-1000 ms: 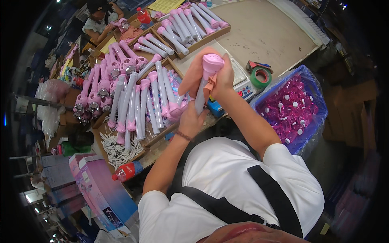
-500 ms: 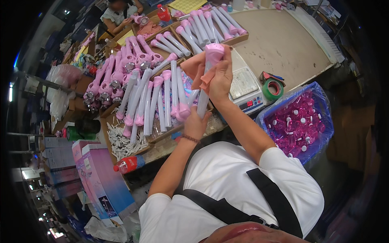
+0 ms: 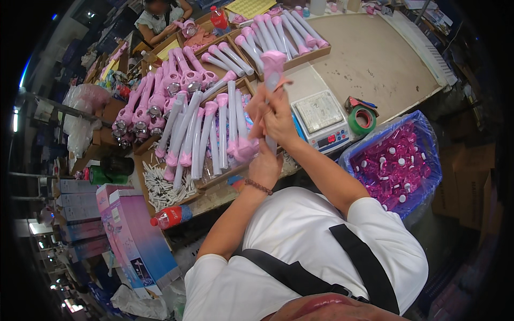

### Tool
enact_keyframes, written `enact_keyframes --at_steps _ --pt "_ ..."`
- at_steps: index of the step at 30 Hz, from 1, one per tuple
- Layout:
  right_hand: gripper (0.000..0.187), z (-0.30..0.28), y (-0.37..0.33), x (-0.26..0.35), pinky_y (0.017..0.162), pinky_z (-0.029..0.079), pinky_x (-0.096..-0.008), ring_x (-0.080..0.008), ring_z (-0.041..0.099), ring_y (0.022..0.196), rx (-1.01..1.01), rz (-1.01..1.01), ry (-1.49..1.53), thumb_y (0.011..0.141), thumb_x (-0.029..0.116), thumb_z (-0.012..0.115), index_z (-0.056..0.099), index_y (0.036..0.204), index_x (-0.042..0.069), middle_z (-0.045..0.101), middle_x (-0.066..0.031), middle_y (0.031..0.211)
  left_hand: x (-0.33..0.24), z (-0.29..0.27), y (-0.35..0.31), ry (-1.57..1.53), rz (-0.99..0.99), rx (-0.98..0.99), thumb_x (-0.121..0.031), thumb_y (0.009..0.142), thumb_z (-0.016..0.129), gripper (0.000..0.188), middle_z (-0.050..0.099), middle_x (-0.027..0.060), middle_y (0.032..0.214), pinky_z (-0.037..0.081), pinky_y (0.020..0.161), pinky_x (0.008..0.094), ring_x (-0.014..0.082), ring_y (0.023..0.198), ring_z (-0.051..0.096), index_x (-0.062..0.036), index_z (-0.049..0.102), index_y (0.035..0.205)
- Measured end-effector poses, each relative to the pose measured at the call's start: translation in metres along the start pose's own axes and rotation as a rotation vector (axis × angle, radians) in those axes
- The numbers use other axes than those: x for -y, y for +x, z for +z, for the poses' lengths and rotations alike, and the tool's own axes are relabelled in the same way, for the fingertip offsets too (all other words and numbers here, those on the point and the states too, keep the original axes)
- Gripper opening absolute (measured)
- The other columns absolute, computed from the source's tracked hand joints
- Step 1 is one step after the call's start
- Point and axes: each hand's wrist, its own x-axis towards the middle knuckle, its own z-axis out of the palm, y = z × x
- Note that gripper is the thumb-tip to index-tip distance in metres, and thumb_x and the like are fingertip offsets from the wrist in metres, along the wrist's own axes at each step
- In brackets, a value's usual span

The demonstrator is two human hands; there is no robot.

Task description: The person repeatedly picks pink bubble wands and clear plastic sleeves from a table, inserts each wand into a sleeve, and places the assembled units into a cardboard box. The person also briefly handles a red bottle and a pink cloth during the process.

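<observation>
Pink-topped tube [image 3: 273, 65] is up at 12 o'clock, left hand [image 3: 266, 165] gripping its lower end. Right hand [image 3: 279, 120] is clutching the orange cloth [image 3: 257, 107] against it, further down than a moment ago, scale [image 3: 320, 113] at 3 o'clock from there.

I hold one pink-headed tube [image 3: 273, 62] and count one digital scale [image 3: 321, 115], one green tape roll [image 3: 353, 124] beside it, two red-capped bottles [image 3: 170, 218].

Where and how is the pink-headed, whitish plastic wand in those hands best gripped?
Probably by its slim lower tube, from the person's side: the wide pink head points away. The left hand grips there; the right hand holds orange cloth against it higher up.
</observation>
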Motion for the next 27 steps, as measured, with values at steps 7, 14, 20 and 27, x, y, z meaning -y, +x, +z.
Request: enact_keyframes --at_steps 7,14,20,27 --pt "0.024 -0.026 -0.017 0.006 0.059 0.045 -0.0190 -0.0065 0.054 0.072 0.211 0.771 0.392 0.092 0.025 0.057 0.064 0.103 0.006 0.060 -0.0020 0.089 0.021 -0.095 0.003 -0.322 -0.037 -0.160 -0.031 0.085 0.062 0.031 0.065 0.0140 0.086 0.051 0.066 0.0362 0.0254 0.072 0.064 -0.0049 0.064 0.102" --pt "0.027 -0.047 -0.017 0.019 0.059 0.046 -0.0186 -0.0052 0.055 0.072 0.532 0.930 0.681 0.091 0.030 0.057 0.062 0.102 0.005 0.062 -0.0038 0.093 0.038 -0.077 0.101 -1.634 0.042 0.261 -0.035 0.088 0.061 0.049 0.056 0.0178 0.117 0.045 0.093 0.0376 0.0263 0.110 0.055 0.0020 0.049 0.119" --pt "0.018 -0.111 -0.064 0.036 0.061 0.047 -0.0202 -0.0068 0.056 0.070 0.735 0.786 0.260 0.089 0.010 0.055 0.065 0.100 0.001 0.053 -0.0081 0.124 0.032 -0.085 0.148 -1.529 -0.412 -0.437 -0.037 0.085 0.066 0.042 0.059 0.0129 0.087 0.056 0.069 0.0438 0.0287 0.078 0.064 0.0014 0.052 0.094" --pt "0.043 -0.173 -0.078 0.014 0.055 0.047 -0.0183 -0.0067 0.055 0.063 0.117 0.793 0.461 0.095 0.019 0.052 0.041 0.134 0.004 0.056 -0.0079 0.109 -0.064 0.000 0.110 -1.349 -0.008 -0.357 -0.015 0.089 0.058 0.021 0.056 0.0108 0.078 0.053 0.070 0.0348 0.0212 0.070 0.060 0.0008 0.047 0.097"
